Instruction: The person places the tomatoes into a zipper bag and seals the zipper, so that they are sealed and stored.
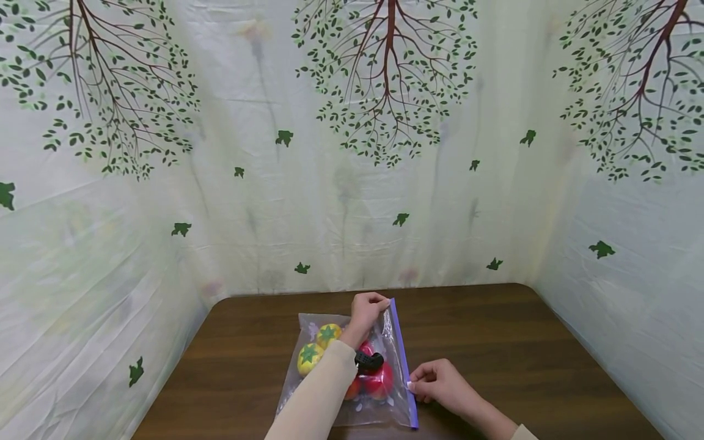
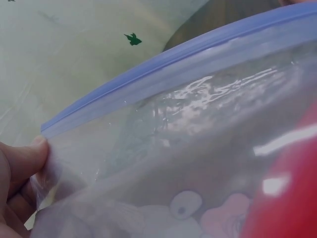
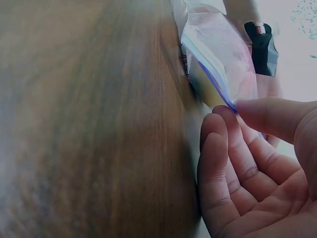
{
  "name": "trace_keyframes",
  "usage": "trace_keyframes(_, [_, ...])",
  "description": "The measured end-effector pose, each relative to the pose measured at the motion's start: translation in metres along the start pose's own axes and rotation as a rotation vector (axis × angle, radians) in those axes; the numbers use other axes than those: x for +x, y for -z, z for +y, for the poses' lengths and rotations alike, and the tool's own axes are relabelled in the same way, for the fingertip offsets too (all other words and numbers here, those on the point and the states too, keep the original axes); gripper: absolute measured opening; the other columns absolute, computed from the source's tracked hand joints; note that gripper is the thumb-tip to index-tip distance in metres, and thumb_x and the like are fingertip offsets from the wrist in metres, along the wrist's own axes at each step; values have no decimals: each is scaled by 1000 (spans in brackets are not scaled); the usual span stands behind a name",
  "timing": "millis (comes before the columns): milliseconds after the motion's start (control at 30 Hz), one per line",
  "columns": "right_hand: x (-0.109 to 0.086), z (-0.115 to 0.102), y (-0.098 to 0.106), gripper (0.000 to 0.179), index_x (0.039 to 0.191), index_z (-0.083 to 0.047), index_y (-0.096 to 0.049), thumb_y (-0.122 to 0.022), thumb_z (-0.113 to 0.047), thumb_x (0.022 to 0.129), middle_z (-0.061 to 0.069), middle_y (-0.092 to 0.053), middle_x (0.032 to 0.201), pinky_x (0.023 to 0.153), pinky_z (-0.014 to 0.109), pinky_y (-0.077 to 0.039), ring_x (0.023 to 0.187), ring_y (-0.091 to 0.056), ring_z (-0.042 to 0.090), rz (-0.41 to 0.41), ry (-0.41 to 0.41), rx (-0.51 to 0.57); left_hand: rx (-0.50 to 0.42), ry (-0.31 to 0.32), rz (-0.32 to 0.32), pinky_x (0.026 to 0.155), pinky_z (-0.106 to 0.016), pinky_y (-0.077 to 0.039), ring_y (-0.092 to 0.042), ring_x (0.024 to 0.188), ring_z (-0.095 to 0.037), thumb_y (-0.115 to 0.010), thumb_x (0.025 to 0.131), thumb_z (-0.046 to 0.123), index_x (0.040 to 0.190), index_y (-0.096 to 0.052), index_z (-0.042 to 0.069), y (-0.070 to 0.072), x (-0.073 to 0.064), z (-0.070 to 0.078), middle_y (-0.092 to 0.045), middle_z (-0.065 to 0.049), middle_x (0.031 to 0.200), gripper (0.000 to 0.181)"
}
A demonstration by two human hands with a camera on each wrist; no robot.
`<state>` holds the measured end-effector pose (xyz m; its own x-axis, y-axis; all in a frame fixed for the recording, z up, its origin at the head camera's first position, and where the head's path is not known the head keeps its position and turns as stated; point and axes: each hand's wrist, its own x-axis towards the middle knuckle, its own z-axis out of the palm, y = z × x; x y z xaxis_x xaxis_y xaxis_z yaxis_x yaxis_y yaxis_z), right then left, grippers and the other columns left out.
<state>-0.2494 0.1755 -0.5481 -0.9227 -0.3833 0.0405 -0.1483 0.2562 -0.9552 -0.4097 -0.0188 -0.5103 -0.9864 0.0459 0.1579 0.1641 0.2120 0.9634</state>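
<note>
A clear zip bag (image 1: 357, 417) with a blue-purple zip strip (image 1: 400, 348) lies on the table, its strip along the right side. Inside it are yellow round toy fruits (image 1: 310, 358) with green star-shaped tops and shiny red ones (image 1: 379, 382). My left hand (image 1: 365, 315) reaches across the bag and pinches its far corner beside the strip; the left wrist view shows the thumb (image 2: 29, 156) on the film there. Lower down the strip, my right hand (image 1: 442, 385) pinches it between thumb (image 3: 270, 116) and fingertips. The left forearm covers part of the bag's contents.
The brown wooden table (image 1: 495, 342) has rounded far corners. White cloth (image 1: 352, 244) printed with trees and leaves hangs behind it and along both sides. A black strap with a camera (image 1: 370, 360) sits on the left wrist.
</note>
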Motion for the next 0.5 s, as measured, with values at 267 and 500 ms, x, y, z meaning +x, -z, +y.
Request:
trace_keyframes(267, [-4, -1, 0, 14, 91, -1, -73, -74, -15, 91, 8, -71, 76, 58, 29, -55, 65, -63, 14, -28, -14, -2, -2, -2, 9, 64, -27, -46, -56, 73, -13, -80, 87, 13, 85, -78, 7, -1, 1, -3, -69, 0, 82, 7])
trace_keyframes(500, [-8, -4, -2, 13, 88, -2, -73, -74, -15, 90, 7, -69, 74, 57, 28, -54, 63, -62, 13, -44, -2, -20, 4, 5, 14, 65, -28, -47, -56, 74, -12, -79, 88, 15, 85, -79, 9, -1, 2, -3, -70, 1, 83, 7])
